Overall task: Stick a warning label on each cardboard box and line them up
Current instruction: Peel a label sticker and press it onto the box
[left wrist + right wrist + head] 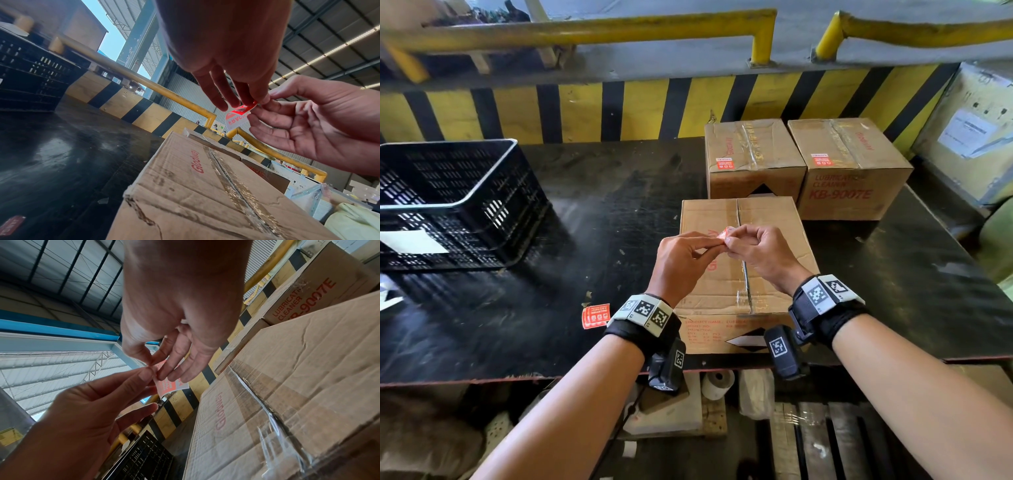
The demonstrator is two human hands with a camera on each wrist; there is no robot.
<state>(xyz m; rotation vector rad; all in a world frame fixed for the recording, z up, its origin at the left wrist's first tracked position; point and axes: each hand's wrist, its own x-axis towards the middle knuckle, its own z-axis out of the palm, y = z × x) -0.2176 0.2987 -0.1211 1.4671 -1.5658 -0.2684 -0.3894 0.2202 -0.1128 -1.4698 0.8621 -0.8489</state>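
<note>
Both hands hold one small red and white warning label [723,235] above the near cardboard box [763,212]. My left hand [683,260] pinches its left edge and my right hand [753,251] pinches its right edge. In the left wrist view the label [238,117] curls below the fingertips, over the taped box top [205,191]. The right wrist view shows the label [171,383] between both hands. Two cardboard boxes stand side by side at the back, the left one [753,157] and the right one [849,164], each with a red label on its top.
A black plastic crate [455,202] sits at the table's left. A small stack of red labels [595,316] lies on the black table [602,212] left of the near box. A yellow and black striped barrier [619,109] runs behind.
</note>
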